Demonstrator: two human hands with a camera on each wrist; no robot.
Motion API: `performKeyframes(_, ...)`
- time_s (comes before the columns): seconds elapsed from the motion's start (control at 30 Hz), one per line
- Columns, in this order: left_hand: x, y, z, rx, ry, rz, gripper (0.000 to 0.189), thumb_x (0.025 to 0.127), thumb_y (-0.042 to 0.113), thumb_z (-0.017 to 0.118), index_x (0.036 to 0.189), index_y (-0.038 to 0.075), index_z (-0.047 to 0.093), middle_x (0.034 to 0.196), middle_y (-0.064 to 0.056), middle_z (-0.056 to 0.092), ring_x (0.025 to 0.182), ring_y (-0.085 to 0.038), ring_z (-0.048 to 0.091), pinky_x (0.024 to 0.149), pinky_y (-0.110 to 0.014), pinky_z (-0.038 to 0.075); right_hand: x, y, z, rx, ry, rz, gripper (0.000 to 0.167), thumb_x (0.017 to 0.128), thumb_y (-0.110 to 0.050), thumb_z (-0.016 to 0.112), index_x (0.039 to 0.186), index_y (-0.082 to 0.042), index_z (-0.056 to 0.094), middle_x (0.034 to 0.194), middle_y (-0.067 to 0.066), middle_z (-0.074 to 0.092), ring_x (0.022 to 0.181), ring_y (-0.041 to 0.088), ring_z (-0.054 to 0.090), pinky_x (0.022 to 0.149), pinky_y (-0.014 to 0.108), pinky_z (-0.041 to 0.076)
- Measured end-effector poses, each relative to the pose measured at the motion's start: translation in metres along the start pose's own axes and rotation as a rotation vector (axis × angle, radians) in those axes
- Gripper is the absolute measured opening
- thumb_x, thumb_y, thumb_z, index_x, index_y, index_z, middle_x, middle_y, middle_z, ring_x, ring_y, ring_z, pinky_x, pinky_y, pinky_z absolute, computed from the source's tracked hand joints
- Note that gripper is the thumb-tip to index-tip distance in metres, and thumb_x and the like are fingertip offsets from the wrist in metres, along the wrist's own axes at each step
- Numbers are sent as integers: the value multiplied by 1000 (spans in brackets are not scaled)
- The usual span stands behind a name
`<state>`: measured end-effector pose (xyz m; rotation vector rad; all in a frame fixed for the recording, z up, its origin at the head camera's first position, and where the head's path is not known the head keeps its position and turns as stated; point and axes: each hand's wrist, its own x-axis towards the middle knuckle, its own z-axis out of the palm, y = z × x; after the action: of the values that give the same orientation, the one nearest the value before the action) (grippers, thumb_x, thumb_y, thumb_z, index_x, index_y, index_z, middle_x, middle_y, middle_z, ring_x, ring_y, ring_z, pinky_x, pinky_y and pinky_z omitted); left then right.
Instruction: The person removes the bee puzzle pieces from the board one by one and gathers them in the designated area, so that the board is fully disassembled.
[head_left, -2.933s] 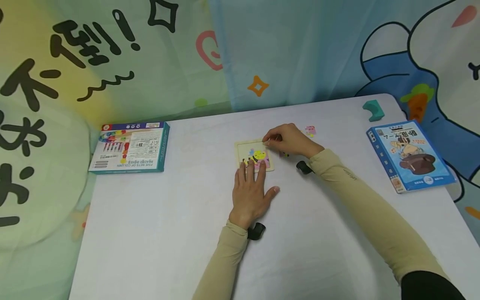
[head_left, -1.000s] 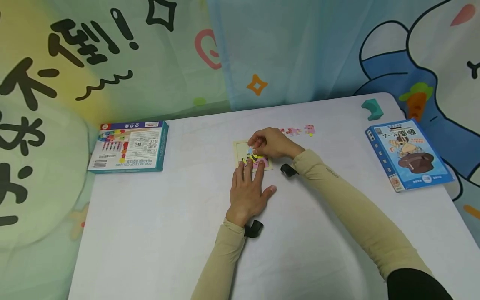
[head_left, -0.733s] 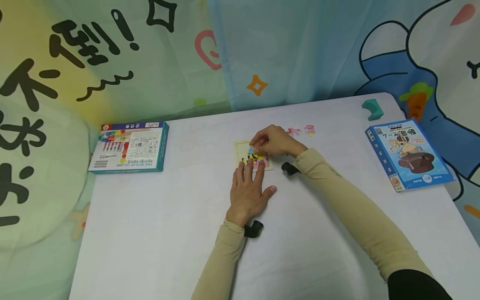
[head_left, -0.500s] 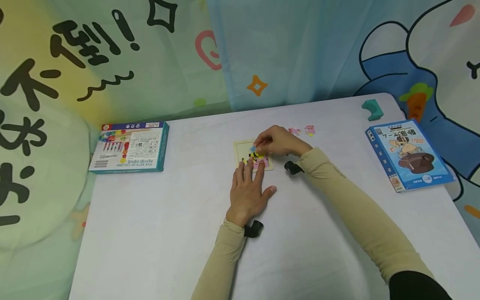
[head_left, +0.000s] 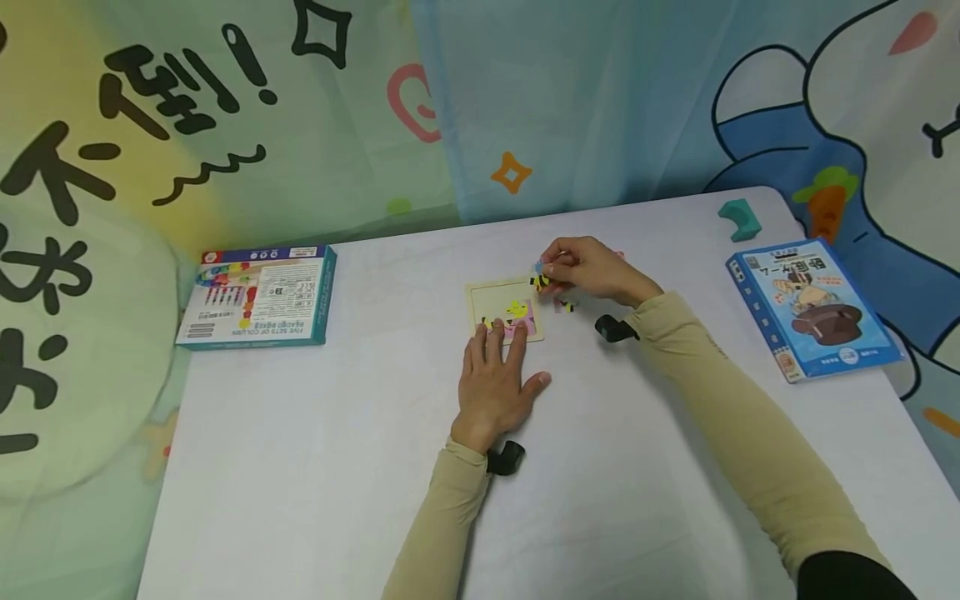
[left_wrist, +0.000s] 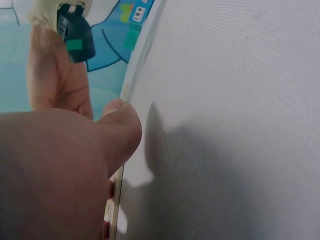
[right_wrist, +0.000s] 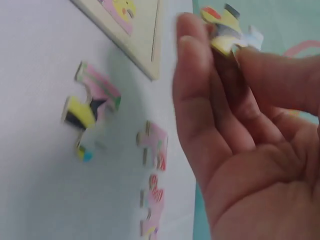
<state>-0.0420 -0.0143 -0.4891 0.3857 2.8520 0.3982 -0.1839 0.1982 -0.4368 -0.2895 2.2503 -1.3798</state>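
My left hand (head_left: 495, 392) lies flat with spread fingers, its fingertips on the lower edge of a small puzzle board (head_left: 478, 290). Inside the board's frame are joined pieces (head_left: 517, 308) with yellow and pink print. Just off the board's upper right corner, my right hand (head_left: 592, 268) pinches a puzzle piece (right_wrist: 227, 30), yellow and black with a pale blue end, between thumb and fingers. Below that hand a loose puzzle piece (right_wrist: 92, 107), pink, yellow and black, lies on the table. In the left wrist view the left thumb (left_wrist: 120, 130) hides most of the board.
Several pink puzzle pieces (right_wrist: 155, 145) lie in a row on the white table (head_left: 337, 467), mostly behind the right hand in the head view. A white and teal box (head_left: 258, 296) stands at left. At right are a blue box (head_left: 817, 308) and a teal curved block (head_left: 741, 220).
Over the last second my right hand has moved from above the board up and right, carrying the yellow-and-black piece off it. The loose piece below shows again. My left hand stays in place.
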Motion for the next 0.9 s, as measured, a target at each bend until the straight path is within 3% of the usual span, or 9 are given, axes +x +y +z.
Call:
performKeyframes(0.2, -1, 0, 0, -8, 13, 14, 80, 106, 61, 51, 170, 22, 25, 174, -17, 25, 163, -41, 15, 133, -51, 16, -12, 12, -10, -22, 155, 37, 30, 107, -17, 65, 134, -5, 70, 103, 15, 80, 94, 27, 79, 83, 32, 61)
performKeyframes(0.5, 0, 0, 0, -8, 4, 9, 78, 106, 59, 51, 170, 23, 25, 173, -16, 25, 163, -40, 15, 133, -49, 15, -30, 31, -23, 126, 368, 70, 33, 101, -20, 75, 128, 0, 72, 95, 0, 81, 83, 9, 77, 79, 26, 63)
performKeyframes(0.73, -1, 0, -4, -27, -38, -1, 75, 109, 53, 48, 171, 23, 20, 176, -14, 19, 164, -38, 10, 134, -49, 11, -43, 43, -31, 118, 347, 168, 40, 97, -21, 81, 133, -6, 72, 101, -7, 78, 90, 0, 73, 80, 17, 59)
performKeyframes(0.9, -3, -1, -5, -59, -22, 19, 64, 112, 37, 44, 171, 21, 23, 175, -16, 19, 164, -40, 9, 133, -51, 11, -50, 50, -37, 69, 303, 184, 48, 93, -22, 84, 137, -8, 70, 119, 3, 79, 97, -1, 71, 83, 12, 56)
